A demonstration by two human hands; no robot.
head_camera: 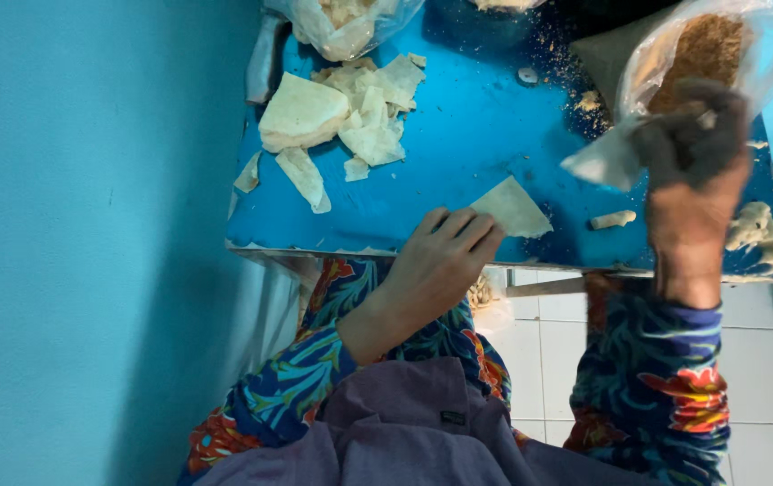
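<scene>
The left hand (pixel 445 261) lies flat, fingers together, on the blue bench (pixel 458 144), its fingertips pressing the near corner of a triangular pastry wrapper (pixel 512 209). The right hand (pixel 692 162) is raised and blurred at the mouth of a clear plastic bag of brown crumbs (pixel 706 49); whether it pinches anything cannot be told. A rolled piece (pixel 613 219) lies just beside the wrapper. A heap of wrapper sheets (pixel 341 112) sits at the bench's far left.

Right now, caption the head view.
Left hand pins triangular pale wrapper on blue table; right hand lifts brown filling.
</scene>
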